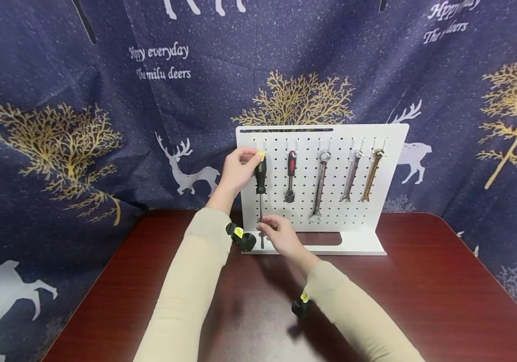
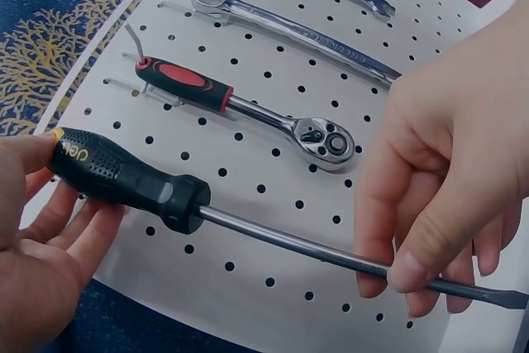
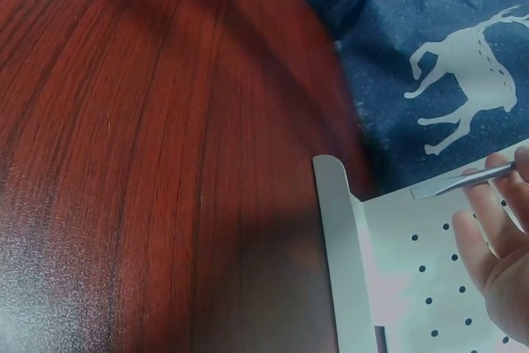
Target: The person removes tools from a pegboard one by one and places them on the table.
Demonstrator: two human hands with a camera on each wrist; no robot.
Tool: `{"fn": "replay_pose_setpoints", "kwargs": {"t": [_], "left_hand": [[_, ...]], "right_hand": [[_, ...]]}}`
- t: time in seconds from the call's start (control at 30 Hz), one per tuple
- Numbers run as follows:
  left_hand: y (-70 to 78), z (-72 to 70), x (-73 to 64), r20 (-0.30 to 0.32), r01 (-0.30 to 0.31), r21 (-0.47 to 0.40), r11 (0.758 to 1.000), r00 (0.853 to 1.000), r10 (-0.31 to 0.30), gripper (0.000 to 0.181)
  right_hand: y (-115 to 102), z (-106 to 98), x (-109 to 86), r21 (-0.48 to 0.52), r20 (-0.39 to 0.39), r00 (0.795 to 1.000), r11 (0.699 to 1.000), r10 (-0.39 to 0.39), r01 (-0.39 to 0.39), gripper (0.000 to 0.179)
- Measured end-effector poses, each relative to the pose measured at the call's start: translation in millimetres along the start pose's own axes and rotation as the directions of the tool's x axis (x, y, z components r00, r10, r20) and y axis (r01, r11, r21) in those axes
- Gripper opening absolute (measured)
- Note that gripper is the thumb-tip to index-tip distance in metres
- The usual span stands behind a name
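Far L: blue cloth (image 1: 222,110) backdrop, thin & wrinkled, printed w/ white deer & 3 gold trees in the head view. Reddish-brown wood-grain table (image 1: 104,311) below, a bit glossy.

L hand (image 1: 236,171): up high, thumb & fingertips clamped on yellow end of driver (image 1: 260,182); other fingers loosely bent just under the handle. Cream sleeve (image 1: 186,271), black wrist cam (image 1: 242,238).

Driver (1): upright, tip down, in front of the board's L edge. Black dimpled handle, slim round metal shaft, flat blade. Can't tell if its top is on a hook.

R hand (image 1: 281,235): down low, well apart from L hand; thumb & forefinger pinching shaft nr the tip, other fingers bent behind it. 2nd cream sleeve & 2nd black cam, same kind.

White pegboard (image 1: 301,216): smooth, rows of small round holes, flat foot on table. Hung on it, L to R: 1 ratchet (image 1: 290,176), black/red grip, round metal head down; 3 spanners (image 1: 320,186), ring ends up, forked ends down: 2 shiny silver (big, then smaller), 1 gold-coloured.
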State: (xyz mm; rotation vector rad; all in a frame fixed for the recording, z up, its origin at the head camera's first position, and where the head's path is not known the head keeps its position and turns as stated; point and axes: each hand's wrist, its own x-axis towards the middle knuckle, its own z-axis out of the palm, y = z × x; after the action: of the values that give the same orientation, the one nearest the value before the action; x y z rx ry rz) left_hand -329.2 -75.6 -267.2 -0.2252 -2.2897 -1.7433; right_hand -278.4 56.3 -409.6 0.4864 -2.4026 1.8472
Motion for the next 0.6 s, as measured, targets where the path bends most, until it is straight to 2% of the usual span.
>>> {"fn": "replay_pose_setpoints", "kwargs": {"t": [0.37,0.43,0.6], "left_hand": [[10.8,-3.7,-8.6,0.011,-0.017,-0.025,1.0,1.0,0.017,0.027],[12.0,-4.8,-10.0,0.012,-0.022,-0.031,0.999,1.0,0.022,0.027],[12.0,-9.2,-15.1,0.022,-0.037,-0.044,0.998,0.999,0.038,0.026]], "right_hand": [[-6,-4,-2.2,-0.006,0.003,1.0,1.0,0.018,-0.018,0.022],[-17,-5,-7.6,-0.005,0.011,1.0,1.0,0.013,-0.013,0.022],[-23,-7,-14.2,-0.023,0.035,0.999,1.0,-0.015,0.016,0.022]]}}
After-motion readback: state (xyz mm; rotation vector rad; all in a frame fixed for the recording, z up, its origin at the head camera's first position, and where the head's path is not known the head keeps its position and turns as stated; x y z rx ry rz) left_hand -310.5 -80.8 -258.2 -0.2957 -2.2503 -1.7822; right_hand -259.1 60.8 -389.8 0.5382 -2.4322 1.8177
